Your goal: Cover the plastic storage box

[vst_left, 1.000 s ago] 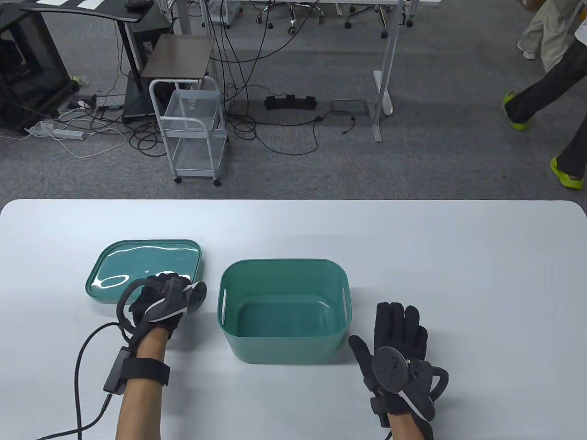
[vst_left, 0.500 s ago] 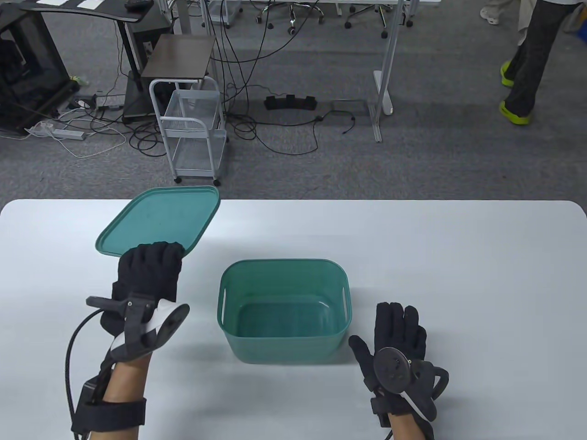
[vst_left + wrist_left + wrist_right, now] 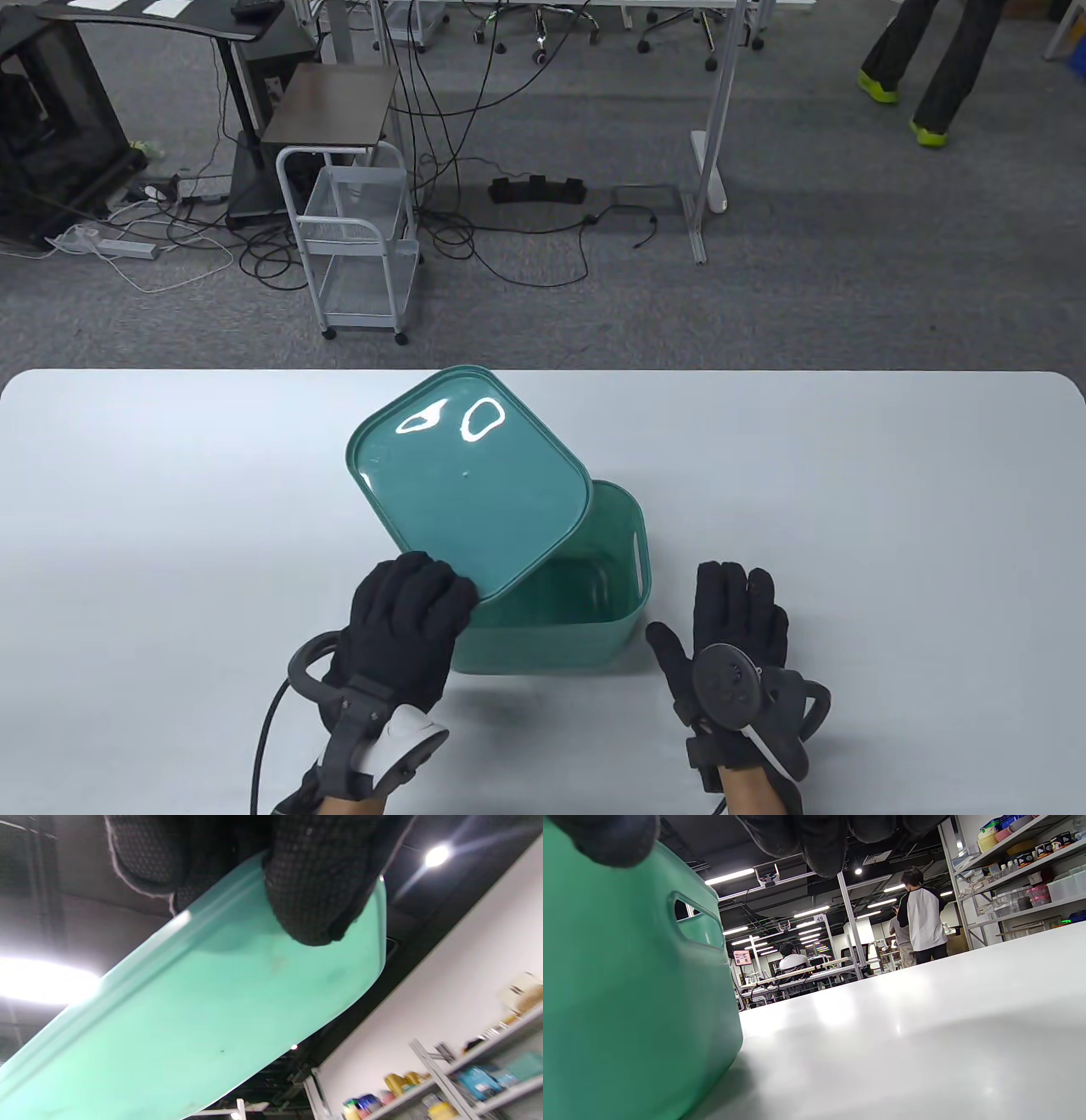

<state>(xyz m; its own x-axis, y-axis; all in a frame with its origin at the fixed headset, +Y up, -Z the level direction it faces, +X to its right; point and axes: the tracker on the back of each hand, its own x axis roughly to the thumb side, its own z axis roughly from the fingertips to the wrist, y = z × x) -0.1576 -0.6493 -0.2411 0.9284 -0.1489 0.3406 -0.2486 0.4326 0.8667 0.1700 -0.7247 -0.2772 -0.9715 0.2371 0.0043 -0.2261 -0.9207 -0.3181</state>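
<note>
While the lid (image 3: 468, 486) is being gripped at its near edge by the left hand (image 3: 405, 624), tilted and skewed above the box (image 3: 629, 586), it should be squared with the rim. The right hand (image 3: 736, 638) is being rested flat and open just beside the box.

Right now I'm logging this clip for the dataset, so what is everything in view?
storage box: one, green, on the table centre, partly under the lid.
lid: one, green, glossy, held tilted over the box's left part, not seated.
table: one, white, under the box.
wire trolley: one, white, on the floor behind the table.
cables: several, black, on the grey carpet.
walker's legs: dark trousers, green shoes, top right.
left hand: black glove, grips the lid's near corner.
right hand: black glove, flat on the table, right of the box.
</note>
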